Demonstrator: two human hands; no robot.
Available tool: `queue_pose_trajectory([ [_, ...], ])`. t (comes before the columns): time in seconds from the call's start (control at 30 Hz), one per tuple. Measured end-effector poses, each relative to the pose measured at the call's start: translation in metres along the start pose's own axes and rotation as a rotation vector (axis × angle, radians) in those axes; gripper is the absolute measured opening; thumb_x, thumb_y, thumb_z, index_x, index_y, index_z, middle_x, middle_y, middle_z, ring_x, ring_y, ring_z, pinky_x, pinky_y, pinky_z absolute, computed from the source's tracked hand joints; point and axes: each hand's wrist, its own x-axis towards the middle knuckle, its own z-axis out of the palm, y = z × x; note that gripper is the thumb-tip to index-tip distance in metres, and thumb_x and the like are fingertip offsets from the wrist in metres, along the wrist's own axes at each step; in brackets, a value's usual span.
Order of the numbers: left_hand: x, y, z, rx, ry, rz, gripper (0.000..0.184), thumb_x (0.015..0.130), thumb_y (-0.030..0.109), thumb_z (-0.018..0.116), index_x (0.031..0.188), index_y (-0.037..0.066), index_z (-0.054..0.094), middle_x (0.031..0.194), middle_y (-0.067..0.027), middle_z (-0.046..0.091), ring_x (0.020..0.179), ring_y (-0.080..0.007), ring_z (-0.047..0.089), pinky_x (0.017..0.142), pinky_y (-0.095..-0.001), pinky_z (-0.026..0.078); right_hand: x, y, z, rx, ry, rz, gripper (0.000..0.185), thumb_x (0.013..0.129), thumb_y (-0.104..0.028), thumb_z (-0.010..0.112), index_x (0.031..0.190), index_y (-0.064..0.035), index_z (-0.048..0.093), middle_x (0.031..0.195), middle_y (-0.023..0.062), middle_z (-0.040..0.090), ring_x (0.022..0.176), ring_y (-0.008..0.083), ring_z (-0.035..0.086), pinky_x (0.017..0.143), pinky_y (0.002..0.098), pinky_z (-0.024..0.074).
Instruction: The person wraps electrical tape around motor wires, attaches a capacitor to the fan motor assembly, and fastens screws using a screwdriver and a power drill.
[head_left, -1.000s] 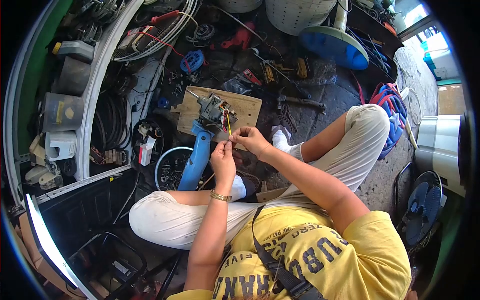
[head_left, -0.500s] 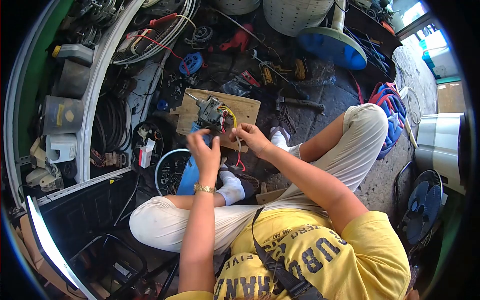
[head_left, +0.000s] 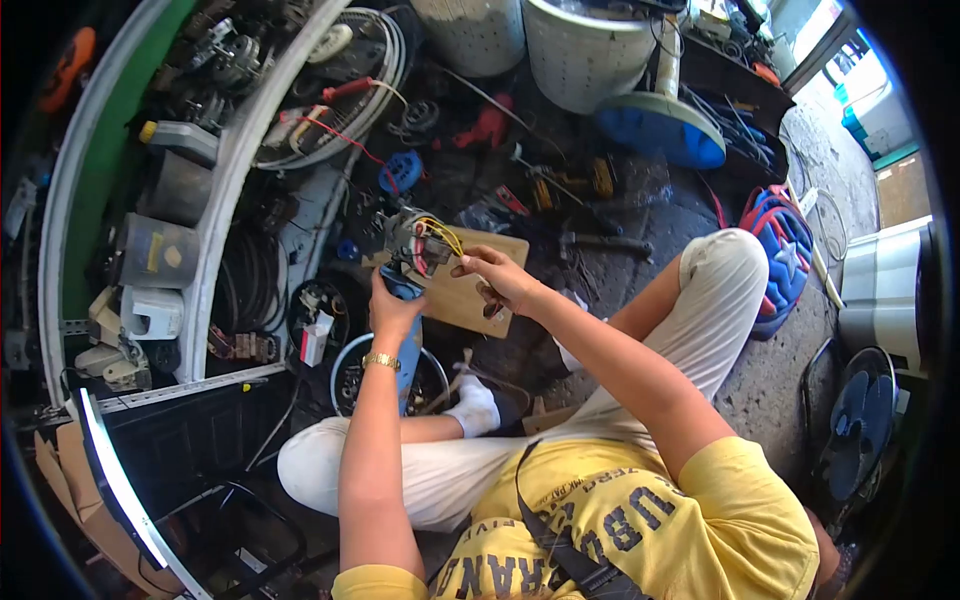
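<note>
A fan motor (head_left: 412, 240) sits tilted on top of a blue stand neck (head_left: 408, 350), raised at the left side of a wooden board (head_left: 480, 285). My left hand (head_left: 395, 303) is wrapped round the blue neck just under the motor. Yellow wires (head_left: 438, 232) arch from the motor to my right hand (head_left: 500, 280), whose thumb and forefinger pinch their ends. Red wire shows between the motor and that hand. The far side of the neck is hidden by my left fingers.
A hammer (head_left: 605, 242) and a yellow-black drill (head_left: 603, 178) lie beyond the board. Round the blue neck's lower part is a round basin (head_left: 345, 375) of small parts. A red-blue backpack (head_left: 780, 262) stands at the right.
My left hand has left the wires and gone to the blue neck. The motor has been lifted and turned. My right hand has stayed at the wires, and the whole view has shifted.
</note>
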Motion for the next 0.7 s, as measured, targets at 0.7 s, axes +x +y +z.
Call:
queue_pose_trajectory([
  [0.7, 0.003, 0.122, -0.079, -0.628, 0.075, 0.611, 0.034, 0.079, 0.019, 0.074, 0.107, 0.007, 0.058, 0.105, -0.0022, 0.061, 0.096, -0.0142, 0.057, 0.084, -0.0324, 0.046, -0.088, -0.161, 0.134, -0.796, 0.103, -1.177, 0.076, 0.060, -0.021, 0.084, 0.116, -0.0026, 0.037, 0.107, 0.0173, 0.057, 0.088, 0.0296, 0.060, 0.075, 0.0332, 0.0481],
])
